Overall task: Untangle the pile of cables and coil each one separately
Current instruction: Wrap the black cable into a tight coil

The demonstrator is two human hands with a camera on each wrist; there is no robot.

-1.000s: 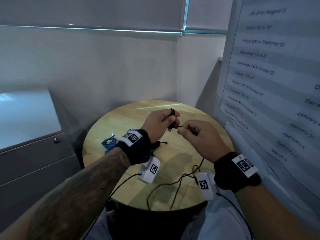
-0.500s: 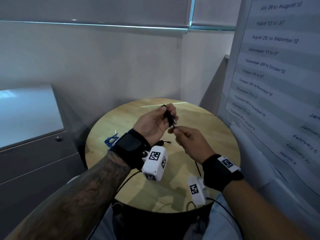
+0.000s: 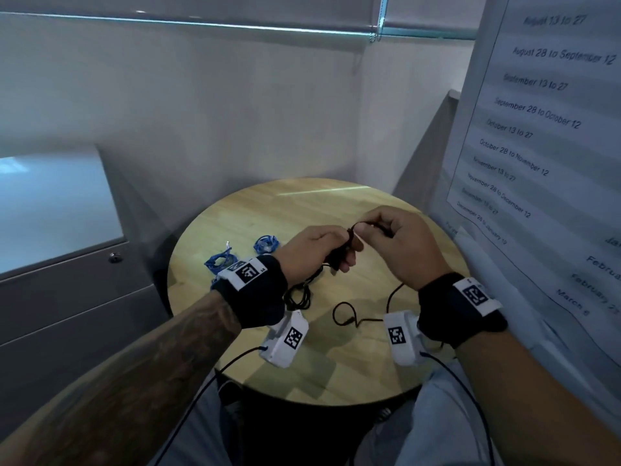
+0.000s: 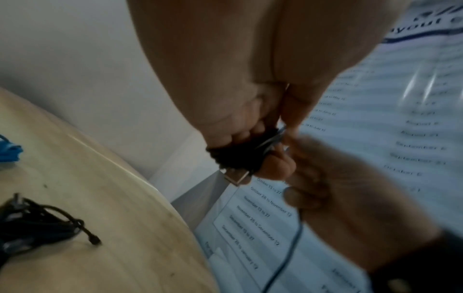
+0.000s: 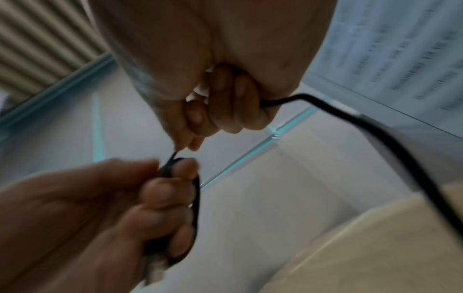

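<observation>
A thin black cable (image 3: 389, 297) is held above the round wooden table (image 3: 336, 203). My left hand (image 3: 337, 252) grips a small coil of it (image 4: 240, 156), and a USB plug (image 4: 235, 177) sticks out below the fingers. Just to the right, my right hand (image 3: 369, 227) pinches the same cable (image 5: 375, 128) close to the coil (image 5: 195, 198). The loose tail hangs from that hand and lies in a loop on the table (image 3: 342, 314). A second black cable bundle (image 3: 299, 297) lies under my left wrist, also seen as the black bundle (image 4: 37, 222) in the left wrist view.
Two blue coiled cables (image 3: 266, 243) (image 3: 220, 260) lie on the table's left side. A wall poster with printed dates (image 3: 537, 129) stands close on the right. A grey cabinet (image 3: 67, 264) is at the left. White walls close off the corner behind the table.
Both hands have stayed together on the black cable. My right hand has moved from below the coil to over its top. The loose tail on the table looks shorter.
</observation>
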